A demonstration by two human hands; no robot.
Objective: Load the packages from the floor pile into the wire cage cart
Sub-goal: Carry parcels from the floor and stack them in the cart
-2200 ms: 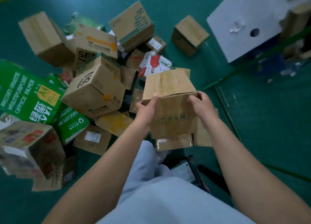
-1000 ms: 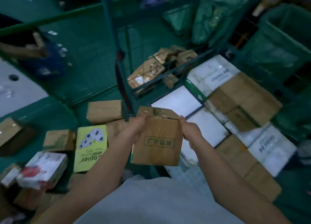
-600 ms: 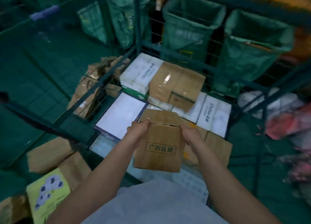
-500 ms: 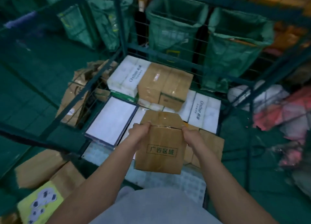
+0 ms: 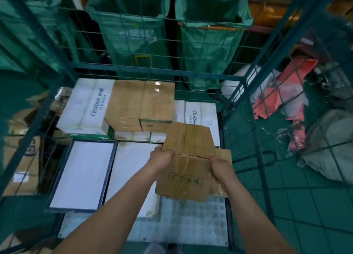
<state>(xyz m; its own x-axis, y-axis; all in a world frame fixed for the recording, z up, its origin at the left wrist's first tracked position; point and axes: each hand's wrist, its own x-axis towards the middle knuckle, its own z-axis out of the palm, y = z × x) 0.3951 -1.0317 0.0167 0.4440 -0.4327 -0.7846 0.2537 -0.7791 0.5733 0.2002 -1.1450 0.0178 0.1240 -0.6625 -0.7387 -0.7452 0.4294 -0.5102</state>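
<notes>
Inside cage cart [image 5: 122, 73] | hands [image 5: 191, 163] grip box [image 5: 186, 164] | stacked cartons [image 5: 140, 103] behind

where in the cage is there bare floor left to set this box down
Bare studded floor shows at the near edge, bordered by the flat white packages behind and the cage's right wire wall. Both hands, left hand and right hand, hold the brown box above it. The back is crowded: white cartons and taped brown boxes.
</notes>
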